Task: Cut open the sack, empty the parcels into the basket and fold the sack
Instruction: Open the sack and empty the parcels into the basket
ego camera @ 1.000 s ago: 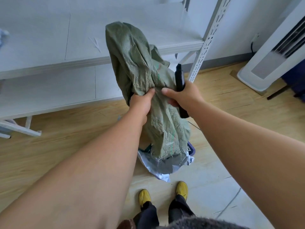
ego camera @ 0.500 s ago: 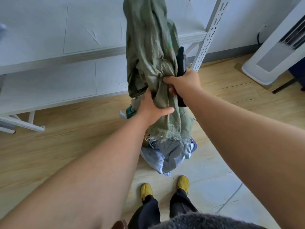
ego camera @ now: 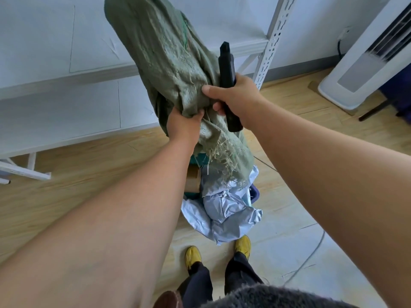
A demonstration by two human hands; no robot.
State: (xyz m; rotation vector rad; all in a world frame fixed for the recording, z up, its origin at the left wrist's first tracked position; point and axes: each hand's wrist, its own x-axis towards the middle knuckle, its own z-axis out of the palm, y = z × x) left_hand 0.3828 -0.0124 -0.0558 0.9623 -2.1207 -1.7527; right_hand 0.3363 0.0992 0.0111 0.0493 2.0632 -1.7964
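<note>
A green woven sack (ego camera: 169,63) hangs upside down in front of me, its frayed cut mouth pointing down. My left hand (ego camera: 183,124) grips a bunch of the sack's cloth from below. My right hand (ego camera: 233,94) pinches the sack beside it and also holds a black utility knife (ego camera: 228,85) upright. Below the mouth lie grey plastic parcels (ego camera: 224,210) and a brown cardboard box (ego camera: 192,181), heaped over a basket whose purple rim (ego camera: 254,192) just shows. Most of the basket is hidden.
A white metal shelving unit (ego camera: 66,81) stands behind the sack, its perforated upright (ego camera: 270,47) to the right. A white tower fan (ego camera: 364,63) stands at the far right. My yellow shoes (ego camera: 193,256) are on the wooden floor just before the parcels.
The sack has been lifted higher and tilted left, so more parcels now lie exposed below its mouth. Both hands have shifted their grip on the cloth, the left hand moving under the right.
</note>
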